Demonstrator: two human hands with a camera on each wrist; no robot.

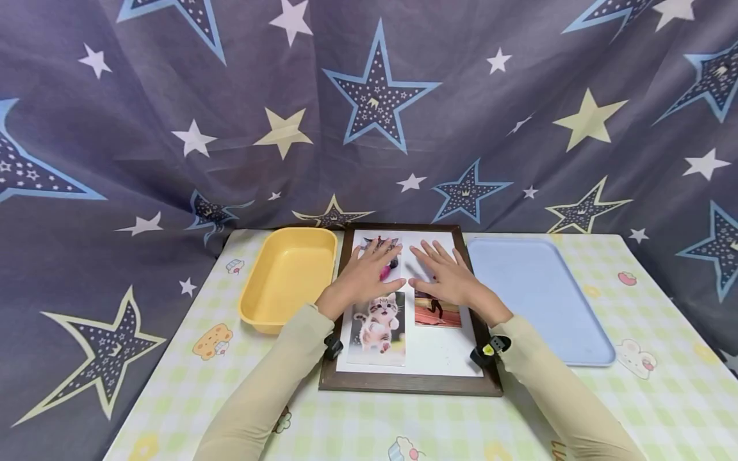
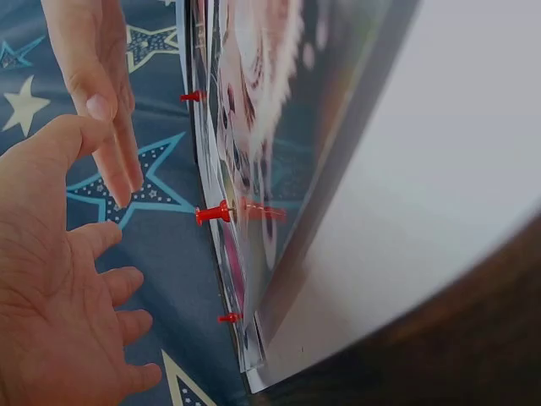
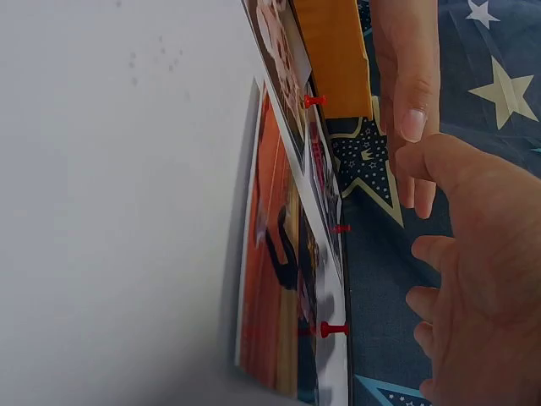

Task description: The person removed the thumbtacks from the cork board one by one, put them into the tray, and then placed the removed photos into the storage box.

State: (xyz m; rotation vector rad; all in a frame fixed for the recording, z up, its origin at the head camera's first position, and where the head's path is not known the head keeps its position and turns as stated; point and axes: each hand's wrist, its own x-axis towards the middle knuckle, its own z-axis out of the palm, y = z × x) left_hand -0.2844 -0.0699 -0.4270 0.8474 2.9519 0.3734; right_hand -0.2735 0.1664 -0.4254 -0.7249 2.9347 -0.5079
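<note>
A white pinboard (image 1: 444,352) in a dark brown frame (image 1: 410,383) lies on the table with photos on it. My left hand (image 1: 369,275), fingers spread, hovers above its left half and partly hides a cat photo (image 1: 394,246). Below that is a kitten photo (image 1: 377,333). Over the right half hovers my right hand (image 1: 452,282), also spread and empty, partly covering a photo with a dark figure (image 1: 438,314). In the left wrist view a red push pin (image 2: 214,212) stands in a photo; another red push pin (image 3: 334,329) shows in the right wrist view.
Left of the board stands a yellow plastic basin (image 1: 288,275). To its right lies a light blue tray (image 1: 536,294). A green-checked cloth (image 1: 190,397) covers the table, and a dark star-patterned curtain (image 1: 357,179) hangs behind it.
</note>
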